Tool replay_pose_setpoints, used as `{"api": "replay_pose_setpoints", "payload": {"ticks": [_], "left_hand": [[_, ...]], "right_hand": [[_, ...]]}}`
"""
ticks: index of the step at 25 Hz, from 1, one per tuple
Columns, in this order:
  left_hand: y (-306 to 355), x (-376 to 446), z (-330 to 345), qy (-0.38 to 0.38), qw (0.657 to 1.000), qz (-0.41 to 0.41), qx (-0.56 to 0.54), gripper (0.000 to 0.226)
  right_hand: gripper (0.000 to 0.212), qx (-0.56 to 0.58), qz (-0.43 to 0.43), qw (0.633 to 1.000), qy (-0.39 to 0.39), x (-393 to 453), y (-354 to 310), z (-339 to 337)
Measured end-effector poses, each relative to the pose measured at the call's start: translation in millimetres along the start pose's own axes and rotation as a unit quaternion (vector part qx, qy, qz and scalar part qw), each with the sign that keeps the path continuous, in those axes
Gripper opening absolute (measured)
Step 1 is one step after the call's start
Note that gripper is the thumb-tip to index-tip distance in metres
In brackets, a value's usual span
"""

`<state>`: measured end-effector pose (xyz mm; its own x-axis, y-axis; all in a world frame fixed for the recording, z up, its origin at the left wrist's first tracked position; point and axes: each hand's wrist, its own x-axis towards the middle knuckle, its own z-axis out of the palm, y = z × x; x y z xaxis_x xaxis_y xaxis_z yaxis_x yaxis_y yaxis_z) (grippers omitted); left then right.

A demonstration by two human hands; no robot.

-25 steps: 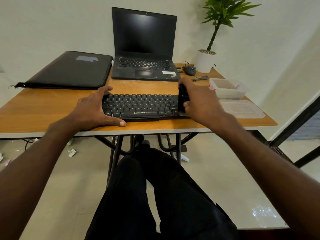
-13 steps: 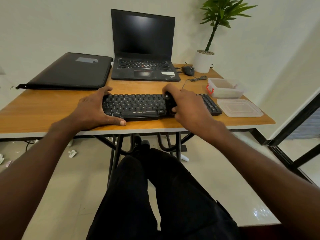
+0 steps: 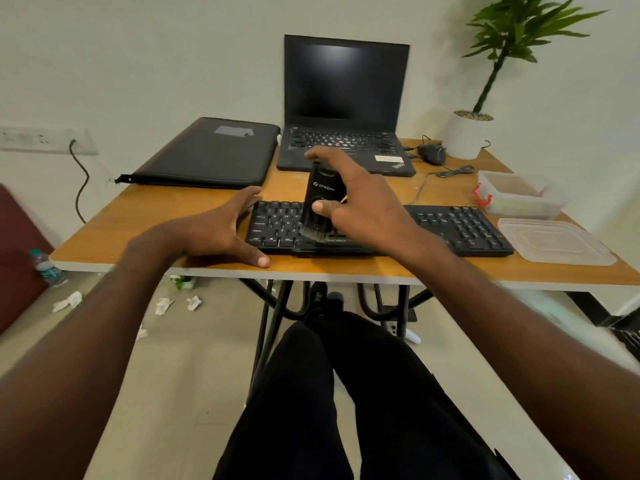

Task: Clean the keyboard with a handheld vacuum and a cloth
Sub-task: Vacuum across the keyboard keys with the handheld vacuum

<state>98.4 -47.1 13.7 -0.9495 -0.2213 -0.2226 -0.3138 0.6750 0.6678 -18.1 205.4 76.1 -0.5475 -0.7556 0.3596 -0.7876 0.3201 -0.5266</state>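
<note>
A black keyboard (image 3: 460, 226) lies along the front of the wooden table (image 3: 145, 220). My right hand (image 3: 360, 206) grips a small black handheld vacuum (image 3: 320, 199), held upright with its brush tip on the keys left of the keyboard's middle. My thumb presses on the vacuum's front. My left hand (image 3: 221, 230) rests at the keyboard's left end, fingers spread against its edge and thumb on the table. No cloth is visible.
Behind the keyboard stand an open black laptop (image 3: 346, 109) and a black sleeve (image 3: 211, 154). A mouse (image 3: 432, 154), a potted plant (image 3: 471, 133), a plastic box (image 3: 519, 194) and its lid (image 3: 554, 242) sit on the right. Paper scraps and a bottle (image 3: 46, 268) lie on the floor.
My right hand has slid the vacuum leftward along the keyboard, from its right part to left of its middle. My left hand stays at the left end. The camera has come closer.
</note>
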Motion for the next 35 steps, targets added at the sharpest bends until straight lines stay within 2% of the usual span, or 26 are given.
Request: {"api": "replay_pose_setpoints", "payload": {"ticks": [3,5,6,9,10,12,14,16,18,25,27,28,30,35], "left_hand": [[-6,-2,-4,-0.009,1.000,-0.012,-0.015,0.155],[-9,-1,-3,-0.006,1.000,0.006,-0.028,0.149],[-11,-1,-4,-0.003,0.999,0.013,-0.035,0.146],[-14,-3,-2,-0.004,0.999,0.028,-0.046,0.143],[-15,-4,-2,-0.003,0.998,0.029,-0.050,0.143],[-13,-3,-2,-0.004,0.998,0.022,-0.055,0.141],[-11,-2,-2,-0.007,0.999,0.019,-0.048,0.139],[-11,-3,-3,-0.009,0.998,0.023,-0.051,0.141],[-12,-2,-3,-0.008,0.998,0.019,-0.056,0.140],[-12,-2,-3,-0.006,0.998,0.011,-0.055,0.140],[-13,-2,-2,-0.008,0.999,0.006,-0.047,0.143],[-13,-3,-2,-0.006,0.999,0.006,-0.044,0.143],[-13,-4,-3,-0.006,0.999,0.002,-0.053,0.138],[-12,-5,-3,-0.010,0.998,0.001,-0.061,0.136]], "right_hand": [[0.063,0.057,-0.054,0.997,0.016,17,-21,38],[0.062,0.079,-0.073,0.994,-0.004,25,-30,53],[0.063,0.062,-0.081,0.994,-0.028,30,-31,55],[0.066,-0.089,-0.101,0.989,-0.066,41,-35,52],[0.066,-0.109,-0.106,0.987,-0.051,43,-39,51],[0.066,-0.070,-0.119,0.990,-0.038,44,-43,53],[0.066,-0.062,-0.115,0.987,-0.089,44,-45,53],[0.063,-0.145,-0.110,0.976,-0.117,49,-44,50],[0.061,-0.188,-0.113,0.973,-0.076,50,-47,48],[0.056,-0.105,-0.108,0.984,-0.097,53,-50,46],[0.056,-0.081,-0.117,0.982,-0.125,51,-52,47],[0.055,-0.096,-0.120,0.978,-0.139,51,-53,48],[0.056,-0.136,-0.121,0.976,-0.120,49,-54,51],[0.056,-0.148,-0.120,0.977,-0.099,49,-62,52]]}}
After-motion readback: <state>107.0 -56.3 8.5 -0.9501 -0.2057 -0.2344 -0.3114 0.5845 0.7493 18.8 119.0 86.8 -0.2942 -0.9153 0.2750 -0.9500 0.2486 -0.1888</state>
